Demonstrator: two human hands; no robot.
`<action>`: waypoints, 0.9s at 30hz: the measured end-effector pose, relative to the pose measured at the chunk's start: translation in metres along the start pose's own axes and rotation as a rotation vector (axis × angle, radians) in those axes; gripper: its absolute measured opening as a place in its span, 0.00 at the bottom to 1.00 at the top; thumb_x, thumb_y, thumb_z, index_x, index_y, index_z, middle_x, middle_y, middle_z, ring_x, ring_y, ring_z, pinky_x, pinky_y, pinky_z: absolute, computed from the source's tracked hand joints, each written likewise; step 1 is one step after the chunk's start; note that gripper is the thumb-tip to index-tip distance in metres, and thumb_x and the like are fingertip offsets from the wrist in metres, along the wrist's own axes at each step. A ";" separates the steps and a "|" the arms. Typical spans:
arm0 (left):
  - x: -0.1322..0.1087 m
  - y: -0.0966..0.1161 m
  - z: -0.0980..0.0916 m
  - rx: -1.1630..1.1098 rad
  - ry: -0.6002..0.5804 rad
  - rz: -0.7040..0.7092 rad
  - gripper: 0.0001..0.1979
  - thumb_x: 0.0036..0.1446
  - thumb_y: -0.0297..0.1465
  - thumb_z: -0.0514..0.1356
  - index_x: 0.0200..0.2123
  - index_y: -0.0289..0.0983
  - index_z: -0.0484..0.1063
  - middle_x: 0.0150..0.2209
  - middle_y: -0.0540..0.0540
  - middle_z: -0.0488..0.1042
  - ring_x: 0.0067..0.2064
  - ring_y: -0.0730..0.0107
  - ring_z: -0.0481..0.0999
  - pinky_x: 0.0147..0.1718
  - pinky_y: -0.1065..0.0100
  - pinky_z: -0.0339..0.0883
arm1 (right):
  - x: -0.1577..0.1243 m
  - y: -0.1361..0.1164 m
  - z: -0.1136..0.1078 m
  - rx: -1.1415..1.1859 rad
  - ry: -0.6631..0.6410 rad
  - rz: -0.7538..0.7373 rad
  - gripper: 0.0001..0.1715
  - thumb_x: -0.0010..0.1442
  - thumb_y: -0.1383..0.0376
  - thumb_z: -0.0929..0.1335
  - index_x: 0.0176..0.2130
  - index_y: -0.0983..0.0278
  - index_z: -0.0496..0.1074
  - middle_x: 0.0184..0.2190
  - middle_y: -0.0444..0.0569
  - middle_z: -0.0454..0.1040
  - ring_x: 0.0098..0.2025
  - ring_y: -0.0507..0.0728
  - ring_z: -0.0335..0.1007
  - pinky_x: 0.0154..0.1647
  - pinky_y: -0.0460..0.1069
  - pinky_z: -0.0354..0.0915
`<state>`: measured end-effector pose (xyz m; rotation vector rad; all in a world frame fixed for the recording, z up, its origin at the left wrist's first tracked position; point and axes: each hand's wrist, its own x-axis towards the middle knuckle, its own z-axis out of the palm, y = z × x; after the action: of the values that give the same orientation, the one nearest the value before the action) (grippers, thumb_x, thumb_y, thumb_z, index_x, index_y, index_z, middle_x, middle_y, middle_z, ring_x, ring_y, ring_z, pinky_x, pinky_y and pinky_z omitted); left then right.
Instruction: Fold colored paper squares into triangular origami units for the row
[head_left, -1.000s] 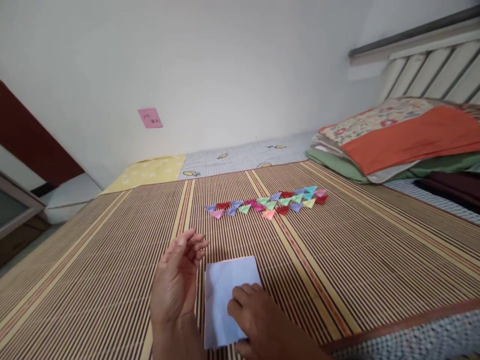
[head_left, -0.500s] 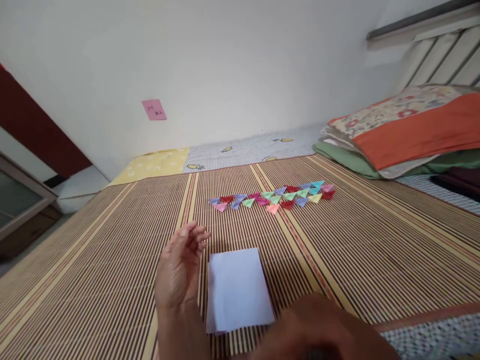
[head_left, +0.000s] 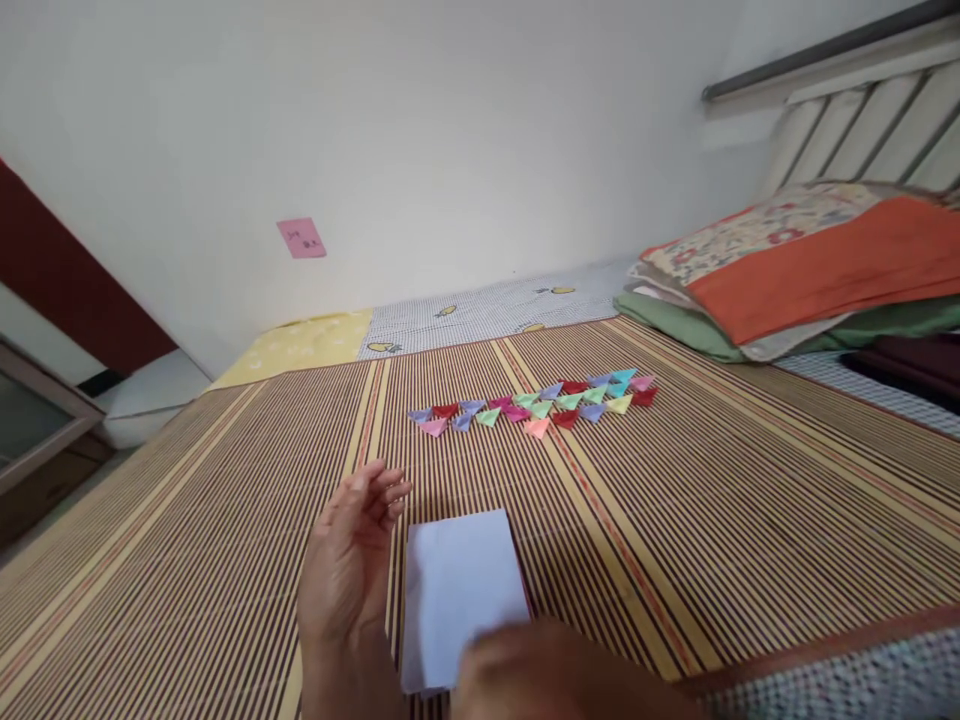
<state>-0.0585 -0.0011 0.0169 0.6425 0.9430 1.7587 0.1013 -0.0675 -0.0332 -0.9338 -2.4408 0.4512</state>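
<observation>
A pale lilac sheet of paper (head_left: 461,585) lies flat on the striped bamboo mat (head_left: 712,510) near the front edge. My left hand (head_left: 351,560) hovers just left of the sheet, palm turned inward, fingers loosely spread and holding nothing. My right hand (head_left: 555,670) is a blurred shape at the bottom, covering the sheet's near corner; its fingers do not show. Farther back on the mat lie two rows of several small folded paper triangles (head_left: 536,403) in red, purple, green, pink and blue.
Stacked pillows and folded bedding (head_left: 795,275) sit at the right by a slatted headboard (head_left: 862,120). A pink note (head_left: 301,238) is stuck on the white wall. A printed sheet (head_left: 480,310) edges the mat's far side; a wooden bed rail (head_left: 825,645) runs front right.
My right hand lifted off the sheet, pulled back out of frame's lower right, and now comes back over the sheet's near corner, blurred. The left hand stays nearly still.
</observation>
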 end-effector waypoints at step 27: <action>0.004 -0.013 0.001 0.052 -0.018 -0.030 0.16 0.48 0.38 0.74 0.37 0.34 0.82 0.35 0.43 0.82 0.35 0.66 0.82 0.34 0.72 0.74 | -0.004 0.031 0.002 0.298 0.063 0.194 0.08 0.59 0.74 0.69 0.30 0.64 0.69 0.32 0.44 0.74 0.34 0.54 0.69 0.33 0.46 0.59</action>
<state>-0.0526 0.0051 0.0064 0.6733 0.9842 1.7041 0.1192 -0.0484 -0.0503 -1.0392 -2.1577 0.8151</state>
